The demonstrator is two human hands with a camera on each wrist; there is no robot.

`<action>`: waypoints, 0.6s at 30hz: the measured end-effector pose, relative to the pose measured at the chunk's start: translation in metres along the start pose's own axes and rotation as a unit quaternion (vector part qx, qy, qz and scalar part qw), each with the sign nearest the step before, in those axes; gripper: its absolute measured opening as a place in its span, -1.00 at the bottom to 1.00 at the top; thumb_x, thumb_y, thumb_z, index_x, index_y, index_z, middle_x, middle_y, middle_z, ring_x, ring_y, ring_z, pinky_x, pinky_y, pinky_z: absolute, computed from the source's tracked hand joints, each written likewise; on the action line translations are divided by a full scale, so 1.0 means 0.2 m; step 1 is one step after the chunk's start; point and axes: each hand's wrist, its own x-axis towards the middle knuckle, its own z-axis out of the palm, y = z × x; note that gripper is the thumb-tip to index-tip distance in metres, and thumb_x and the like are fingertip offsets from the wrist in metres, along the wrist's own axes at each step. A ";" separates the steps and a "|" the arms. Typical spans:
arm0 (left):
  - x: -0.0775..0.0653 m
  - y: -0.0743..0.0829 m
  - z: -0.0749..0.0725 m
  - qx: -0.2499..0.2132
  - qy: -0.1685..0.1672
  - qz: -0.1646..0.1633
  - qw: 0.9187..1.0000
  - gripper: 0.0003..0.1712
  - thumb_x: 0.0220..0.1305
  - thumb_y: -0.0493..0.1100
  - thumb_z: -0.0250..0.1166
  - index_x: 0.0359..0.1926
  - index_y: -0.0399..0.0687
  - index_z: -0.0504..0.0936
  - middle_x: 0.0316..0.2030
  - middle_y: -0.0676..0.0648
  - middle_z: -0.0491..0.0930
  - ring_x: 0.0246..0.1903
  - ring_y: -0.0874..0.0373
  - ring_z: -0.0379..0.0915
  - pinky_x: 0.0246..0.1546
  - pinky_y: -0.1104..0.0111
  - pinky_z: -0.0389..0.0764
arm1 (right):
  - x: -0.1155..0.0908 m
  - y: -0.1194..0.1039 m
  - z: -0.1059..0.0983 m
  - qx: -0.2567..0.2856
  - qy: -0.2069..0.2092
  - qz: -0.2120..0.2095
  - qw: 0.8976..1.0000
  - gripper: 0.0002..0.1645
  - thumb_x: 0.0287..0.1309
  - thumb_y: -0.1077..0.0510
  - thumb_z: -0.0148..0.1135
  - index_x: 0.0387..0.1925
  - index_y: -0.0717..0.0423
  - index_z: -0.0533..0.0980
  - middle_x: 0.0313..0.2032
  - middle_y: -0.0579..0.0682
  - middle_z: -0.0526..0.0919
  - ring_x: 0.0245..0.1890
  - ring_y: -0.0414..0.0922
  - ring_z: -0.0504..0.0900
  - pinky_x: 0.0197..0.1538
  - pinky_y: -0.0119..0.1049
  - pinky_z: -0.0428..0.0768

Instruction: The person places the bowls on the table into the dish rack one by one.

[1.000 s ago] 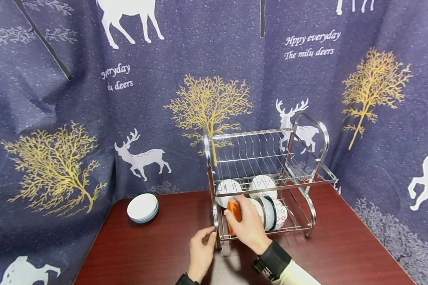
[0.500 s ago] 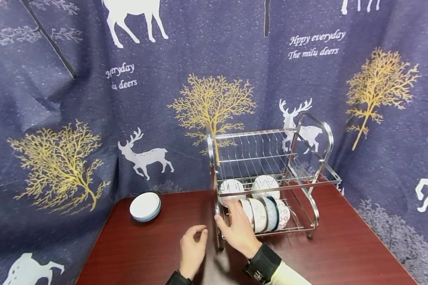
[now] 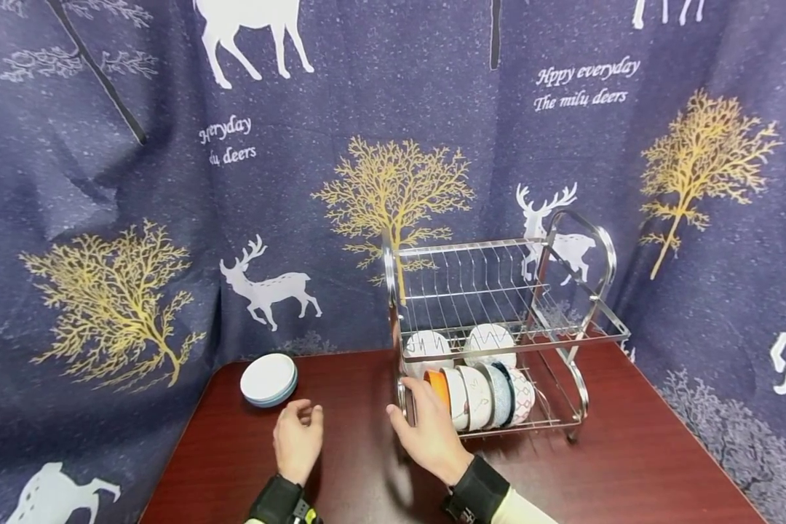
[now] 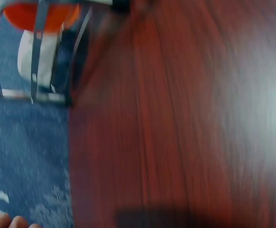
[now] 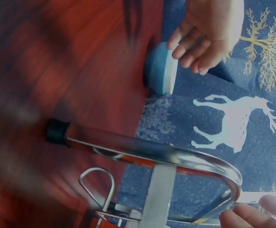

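Note:
My left hand [image 3: 298, 440] is over the table, fingers loosely curled and nothing in them. It is nearest to a round white-and-light-blue bowl [image 3: 268, 377], which sits just beyond its fingertips. The right wrist view shows this hand [image 5: 214, 33] close above the blue bowl [image 5: 159, 71]. My right hand [image 3: 431, 435] is at the left end of a two-tier metal dish rack [image 3: 491, 354], thumb and fingers spread apart near its side frame. Beside these fingers an orange bowl [image 3: 437, 383] stands on edge in the lower tier.
Several bowls stand on edge in a row right of the orange one, among them a cream patterned bowl [image 3: 477, 399] and a red-patterned bowl [image 3: 522, 397]. Two white bowls are behind them. A deer-print curtain [image 3: 340, 320] hangs behind the red-brown table [image 3: 340, 407].
My left hand has moved left from the rack's post toward the white-and-blue bowl. The right hand has drawn back leftward from the orange bowl, which now stands uncovered in the row.

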 end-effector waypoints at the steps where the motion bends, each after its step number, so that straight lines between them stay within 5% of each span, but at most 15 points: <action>1: 0.02 -0.02 -0.01 0.007 0.003 -0.007 1.000 -0.76 0.13 -0.24 0.34 -0.17 -0.27 0.63 -0.36 -0.16 0.65 -0.38 -0.03 0.61 -0.26 0.06 0.50 | 0.00 0.00 0.00 0.000 0.002 0.003 1.000 -0.41 0.08 0.02 0.33 0.13 0.14 0.43 0.04 0.01 0.54 0.08 -0.12 0.49 0.15 -0.19 0.45; 9: 0.14 -0.14 -0.07 0.042 0.004 -0.042 0.998 -0.62 0.15 -0.13 0.32 -0.11 -0.36 0.56 -0.28 -0.30 0.63 -0.29 -0.18 0.56 -0.24 -0.05 0.43 | -0.02 0.02 0.02 0.022 0.021 -0.010 0.999 -0.52 0.13 0.18 0.29 0.09 0.22 0.46 -0.06 0.02 0.58 -0.04 -0.13 0.56 0.01 -0.21 0.55; 18: 0.27 -0.25 -0.11 0.041 0.043 -0.131 0.990 -0.58 0.16 -0.07 0.29 -0.16 -0.38 0.50 -0.30 -0.39 0.58 -0.11 -0.42 0.40 -0.12 -0.17 0.34 | -0.04 0.06 0.07 0.052 0.021 -0.009 0.998 -0.57 0.11 0.36 0.24 0.06 0.29 0.46 -0.12 0.09 0.63 -0.15 -0.13 0.60 -0.12 -0.26 0.60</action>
